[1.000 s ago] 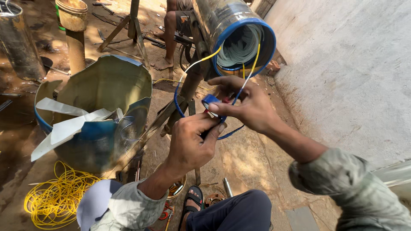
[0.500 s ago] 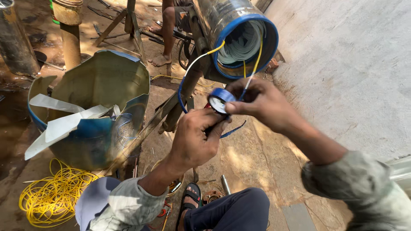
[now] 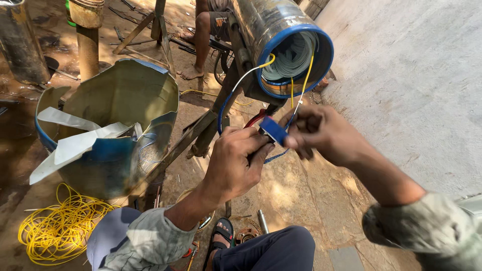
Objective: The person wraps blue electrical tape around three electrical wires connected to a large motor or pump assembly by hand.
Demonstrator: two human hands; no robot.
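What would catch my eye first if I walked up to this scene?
Two hands meet at centre: the right hand pinches a blue tape roll against wires, with the left hand beside it. Above them is a blue-rimmed metal cylinder; a yellow wire coil lies at lower left.

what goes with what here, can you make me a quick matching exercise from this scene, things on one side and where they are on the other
Things:
1. blue tape roll
2. yellow wire coil
3. cut blue drum
4. metal cylinder

Places:
a. on the ground, lower left
b. between the left hand and right hand
c. on a stand above the hands
d. left of the stand, holding white sheets

Pairs: 1-b, 2-a, 3-d, 4-c
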